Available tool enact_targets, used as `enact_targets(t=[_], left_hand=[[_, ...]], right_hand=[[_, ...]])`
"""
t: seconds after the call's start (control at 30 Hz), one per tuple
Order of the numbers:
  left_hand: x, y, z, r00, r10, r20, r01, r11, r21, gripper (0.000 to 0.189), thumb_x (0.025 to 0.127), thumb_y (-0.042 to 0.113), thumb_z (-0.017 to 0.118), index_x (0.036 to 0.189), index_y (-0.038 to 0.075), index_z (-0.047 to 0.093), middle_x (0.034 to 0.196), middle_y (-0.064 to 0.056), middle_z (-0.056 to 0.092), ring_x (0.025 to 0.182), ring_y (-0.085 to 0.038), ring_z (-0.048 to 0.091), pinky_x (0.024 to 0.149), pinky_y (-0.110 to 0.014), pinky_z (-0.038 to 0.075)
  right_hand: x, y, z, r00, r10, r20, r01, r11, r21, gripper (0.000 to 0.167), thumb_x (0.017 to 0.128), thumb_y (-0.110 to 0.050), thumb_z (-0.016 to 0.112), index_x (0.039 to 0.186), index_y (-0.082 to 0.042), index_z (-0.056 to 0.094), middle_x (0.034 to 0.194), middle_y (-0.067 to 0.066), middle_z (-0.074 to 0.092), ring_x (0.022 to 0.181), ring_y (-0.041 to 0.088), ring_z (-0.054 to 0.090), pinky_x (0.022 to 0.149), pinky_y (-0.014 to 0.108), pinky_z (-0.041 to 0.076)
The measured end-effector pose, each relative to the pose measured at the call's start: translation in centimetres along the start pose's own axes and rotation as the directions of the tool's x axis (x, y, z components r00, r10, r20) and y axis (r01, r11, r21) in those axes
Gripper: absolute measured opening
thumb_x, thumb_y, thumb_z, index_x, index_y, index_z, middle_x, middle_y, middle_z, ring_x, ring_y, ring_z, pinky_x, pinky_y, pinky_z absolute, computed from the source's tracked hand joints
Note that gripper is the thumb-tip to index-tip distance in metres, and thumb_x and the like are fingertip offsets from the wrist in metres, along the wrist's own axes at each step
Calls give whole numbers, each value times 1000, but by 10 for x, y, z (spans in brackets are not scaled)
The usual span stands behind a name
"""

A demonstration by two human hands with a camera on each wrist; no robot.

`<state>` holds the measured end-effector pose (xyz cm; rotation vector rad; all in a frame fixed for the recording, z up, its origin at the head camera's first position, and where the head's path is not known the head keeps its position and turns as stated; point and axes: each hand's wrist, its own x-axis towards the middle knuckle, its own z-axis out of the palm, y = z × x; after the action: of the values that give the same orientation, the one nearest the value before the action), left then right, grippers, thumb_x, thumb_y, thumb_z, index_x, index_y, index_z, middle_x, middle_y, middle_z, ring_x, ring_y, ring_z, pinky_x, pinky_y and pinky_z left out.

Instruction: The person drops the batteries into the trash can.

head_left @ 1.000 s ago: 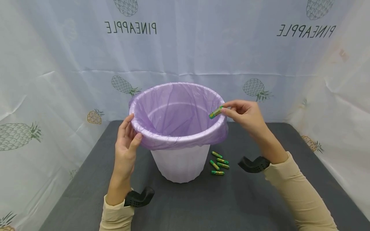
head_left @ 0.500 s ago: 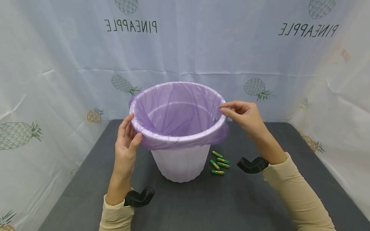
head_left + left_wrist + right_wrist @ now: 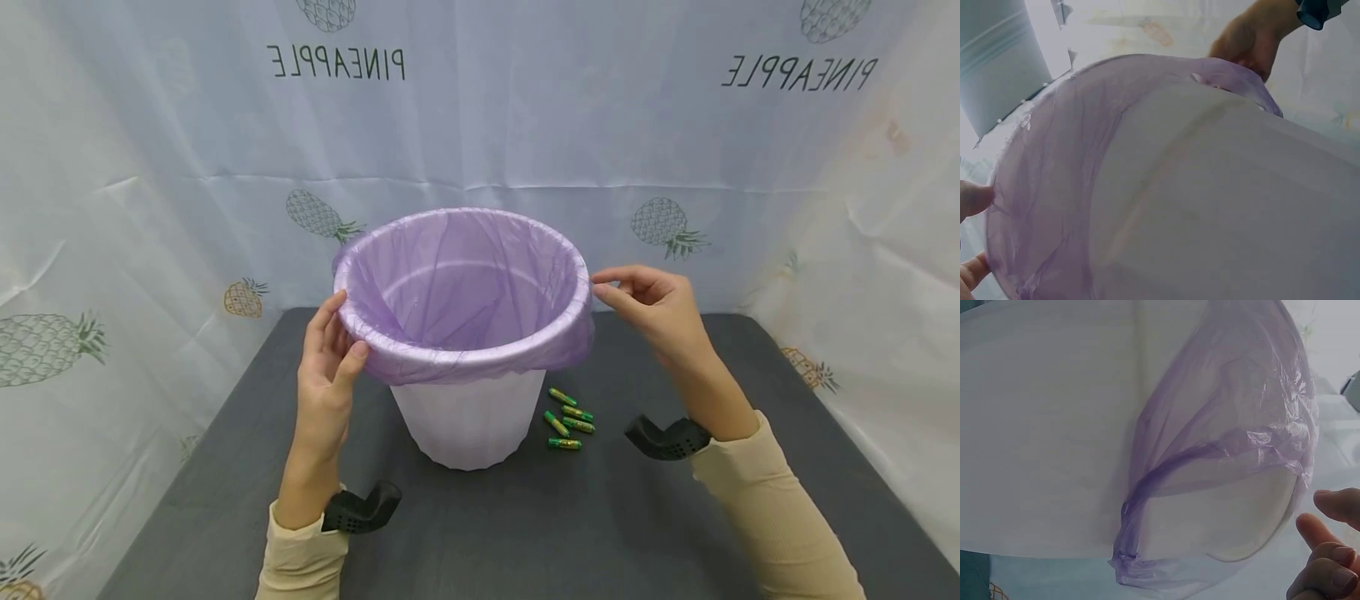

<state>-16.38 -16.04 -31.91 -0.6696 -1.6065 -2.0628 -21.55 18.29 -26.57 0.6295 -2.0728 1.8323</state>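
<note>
A white ribbed bin (image 3: 468, 425) stands upright on the dark table, lined with a thin purple bin bag (image 3: 480, 312) folded over its rim. My left hand (image 3: 324, 392) rests at the bin's left rim, its fingertips and thumb against the bag-covered edge. Just outside the right rim is my right hand (image 3: 660, 312), holding nothing. In the right wrist view, its thumb (image 3: 1338, 504) and forefinger stand apart, a little away from the bag. Several green and gold batteries (image 3: 565, 444) lie beside the bin's right foot. The bin's floor is hidden behind the front rim.
The dark table (image 3: 480, 546) spreads around the bin. Behind and at both sides hang pale curtains (image 3: 525, 125) with printed pineapples. Black wrist mounts (image 3: 362, 510) jut from both forearms.
My right hand released a green battery inside the right rim; it dropped into the bin and out of sight. The hand then moved right, outside the rim. My left hand stays put.
</note>
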Motion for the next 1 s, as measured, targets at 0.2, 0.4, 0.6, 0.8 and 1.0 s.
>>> enact_targets(t=[0.2,0.4,0.6,0.8,1.0], left_hand=[[-1,0,1,1000,7,2,-7,1000,-1,53,96,-3,43,146,7,30,147,-4,37,131,-10,43,106,-14,38],[0,1,1,1000,1,-5,-1,1000,-7,53,96,-2,44,146,8,31,147,-4,38,130,-10,44,105,-15,39],[0,2,2,1000,8,2,-8,1000,-11,52,96,-2,44,146,8,31,147,-4,38,130,-10,44,105,-15,39],[0,2,1,1000,20,3,-20,1000,-17,52,96,-2,44,146,8,31,146,-3,39,129,-10,44,104,-15,39],[0,1,1,1000,25,11,-25,1000,-16,52,96,-3,43,146,8,31,147,-3,38,130,-10,44,105,-15,39]], right_hand=[[-10,7,-6,999,22,-37,-21,1000,22,23,89,0,63,91,-19,75,56,-10,42,51,13,24,50,31,19],[-21,19,-10,999,48,-26,-47,999,7,23,89,0,63,90,-19,75,56,-11,44,52,11,27,51,31,21],[-31,29,-14,997,74,-5,-74,997,-26,24,89,0,63,90,-21,75,60,-14,52,57,7,33,54,28,28],[-42,42,-14,990,141,12,-139,983,-118,21,90,-5,63,92,-23,74,64,-16,59,61,4,39,59,22,36],[-51,55,-11,980,197,19,-192,970,-149,11,91,-9,64,95,-12,73,63,-18,55,62,4,38,57,26,34]])
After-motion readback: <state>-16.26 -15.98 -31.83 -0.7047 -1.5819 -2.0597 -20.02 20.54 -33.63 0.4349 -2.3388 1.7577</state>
